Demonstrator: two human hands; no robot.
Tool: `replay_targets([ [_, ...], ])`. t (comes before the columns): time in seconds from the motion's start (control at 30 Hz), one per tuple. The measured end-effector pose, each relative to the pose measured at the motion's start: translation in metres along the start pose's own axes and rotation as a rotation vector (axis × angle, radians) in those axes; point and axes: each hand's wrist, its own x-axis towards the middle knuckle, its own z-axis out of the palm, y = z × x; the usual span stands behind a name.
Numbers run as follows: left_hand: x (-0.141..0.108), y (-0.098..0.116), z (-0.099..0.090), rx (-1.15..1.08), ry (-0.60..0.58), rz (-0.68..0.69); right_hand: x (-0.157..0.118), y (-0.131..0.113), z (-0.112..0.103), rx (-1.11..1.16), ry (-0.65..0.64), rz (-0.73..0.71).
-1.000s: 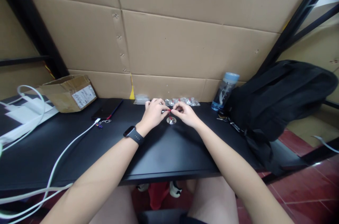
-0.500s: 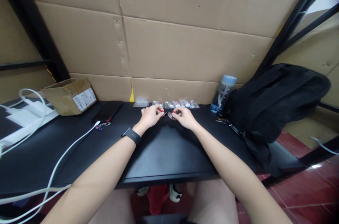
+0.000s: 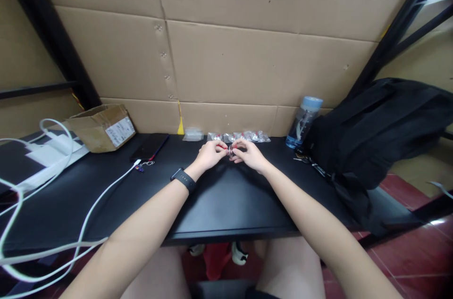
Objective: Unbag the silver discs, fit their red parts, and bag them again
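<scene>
Close together above the black table (image 3: pixel 230 209), my two hands meet at small shiny round pieces (image 3: pixel 230 151) with bits of red on them; what kind they are is too small to tell. My left hand (image 3: pixel 211 154), with a dark watch on the wrist, pinches a piece showing red at the fingertips. The silvery disc-like piece is pinched by my right hand (image 3: pixel 250 154), with red by its fingers too. The two pieces appear to touch, and fingers partly cover them. Just behind lie several clear plastic packets (image 3: pixel 260 137) containing shiny and red items.
Clear plastic bags (image 3: pixel 193 135) lie by the cardboard wall (image 3: pixel 226 68). On the left are an open cardboard box (image 3: pixel 95 136), a dark phone (image 3: pixel 148 147) and white cables (image 3: pixel 102 195). A water bottle (image 3: pixel 304 122), keys (image 3: pixel 302 158) and a black backpack (image 3: pixel 378 129) stand at right.
My hands have come closer, bringing the two pieces from slightly apart to meeting between the fingertips. The whole view has shifted a little.
</scene>
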Motion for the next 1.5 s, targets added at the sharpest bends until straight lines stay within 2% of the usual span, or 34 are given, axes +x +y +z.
replay_targets([
  [0.2, 0.000, -0.004, 0.004, -0.106, -0.034, -0.012, -0.003, -0.005, 0.000, 0.018, -0.027, 0.055],
  [0.37, 0.000, -0.001, -0.001, -0.151, -0.145, 0.062, -0.004, -0.002, -0.005, -0.081, -0.046, -0.011],
  [0.43, 0.000, 0.000, -0.011, -0.024, -0.153, 0.109, -0.003, 0.000, -0.008, -0.112, -0.020, -0.027],
  [0.57, 0.000, -0.010, -0.041, 0.565, -0.006, 0.166, 0.000, 0.001, -0.015, -0.138, 0.040, -0.023],
  [0.63, 0.001, -0.023, -0.053, 0.730, 0.010, 0.098, 0.001, 0.001, -0.018, -0.148, 0.052, -0.018],
  [0.7, 0.003, -0.037, -0.060, 0.790, -0.008, 0.023, 0.001, 0.001, -0.020, -0.158, 0.062, -0.028],
  [0.87, 0.010, -0.056, -0.059, 0.763, -0.055, -0.009, 0.001, -0.001, -0.020, -0.204, 0.055, -0.041],
  [1.2, 0.015, -0.059, -0.054, 0.766, -0.077, -0.029, -0.004, -0.011, -0.018, -0.238, 0.052, -0.012],
  [1.37, 0.014, -0.053, -0.056, 0.751, -0.003, 0.006, -0.005, -0.013, -0.018, -0.240, 0.046, -0.005],
  [1.5, 0.011, -0.042, -0.071, 0.755, 0.129, 0.096, -0.005, -0.013, -0.020, -0.233, 0.036, -0.007],
])
